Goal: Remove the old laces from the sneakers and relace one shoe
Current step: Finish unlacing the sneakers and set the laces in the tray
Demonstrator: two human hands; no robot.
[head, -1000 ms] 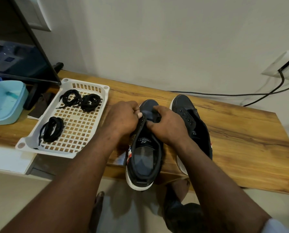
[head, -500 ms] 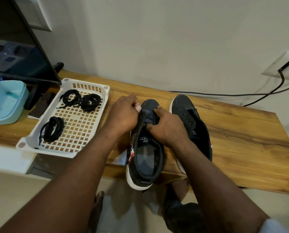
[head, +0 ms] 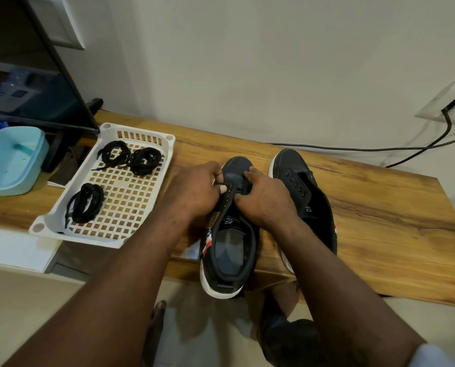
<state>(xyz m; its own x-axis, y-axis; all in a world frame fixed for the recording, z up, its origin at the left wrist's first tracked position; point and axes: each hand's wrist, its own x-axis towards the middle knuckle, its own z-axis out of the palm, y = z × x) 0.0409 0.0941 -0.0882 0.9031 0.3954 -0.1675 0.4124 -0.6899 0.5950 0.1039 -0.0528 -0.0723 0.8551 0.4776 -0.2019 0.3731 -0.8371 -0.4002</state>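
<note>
- Fingers (head: pixel 215 171) of the left hand (head: pixel 192 192) are curled and closed on the left eyelet flap of the near sneaker (head: pixel 229 250). The thumb tip presses against the eyelet row.
- Fingers of the right hand (head: pixel 266 200) are curled and closed on the tongue and right flap of the same shoe, opposite the left hand. The two hands are close together over the shoe's throat.
- Whether a lace end is pinched between either set of fingers cannot be told; the hands cover that area.
- Near sneaker: dark upper, white sole, upright at the front edge of the bench (head: pixel 380 234), toe toward the back edge, heel overhanging the front edge.
- Second sneaker (head: pixel 308 197): just beside the first on its right, upright, toe toward the back edge. Its eyelets are bare and neither hand touches it.
- Tray (head: pixel 165 165): white, perforated, on the left part of the bench, its near rim reaching the front edge.
- Lace bundles: three black coils lie in the tray. Two, (head: pixel 114 153) and (head: pixel 144 160), lie side by side and touching near the tray's far rim. The third (head: pixel 84 202) lies apart, toward its near left corner.
- Blue container (head: pixel 12 160): at the left edge of the bench, beside the tray.
- Screen (head: pixel 30 75): stands at the back left corner, behind the container.
- Cable (head: pixel 353 149): black, runs along the back edge toward the wall socket (head: pixel 446 104).
</note>
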